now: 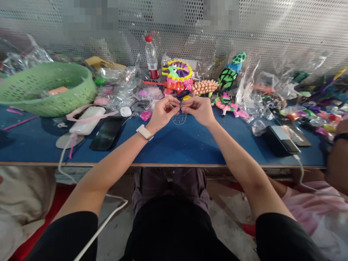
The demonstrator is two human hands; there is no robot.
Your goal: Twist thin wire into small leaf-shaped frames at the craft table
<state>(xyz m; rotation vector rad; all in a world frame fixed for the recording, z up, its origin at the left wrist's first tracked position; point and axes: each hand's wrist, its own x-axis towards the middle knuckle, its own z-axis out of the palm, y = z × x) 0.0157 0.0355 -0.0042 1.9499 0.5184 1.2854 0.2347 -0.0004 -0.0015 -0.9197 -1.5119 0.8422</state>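
Note:
Both hands meet above the middle of the blue table. My left hand (pixel 166 110) is closed in a pinch, and my right hand (pixel 199 108) pinches close beside it, fingertips almost touching. Between and below them hangs a thin, see-through wire frame (pixel 179 119) with a rounded lower edge and a grid pattern. Its top is hidden by the fingers. Just behind the hands sit colourful clay figures: a yellow-rimmed, purple and green one (pixel 178 70), an orange spiky one (pixel 205 87) and a green-faced one with a pink body (pixel 226 103).
A green basket (pixel 81 90) stands at the left, near a black phone (pixel 107 133) and a white power bank (pixel 87 120). A red-capped bottle (pixel 151 59) is at the back. Right lie a black device (pixel 280 141) and plastic bags (pixel 268 87). Other people sit on both sides.

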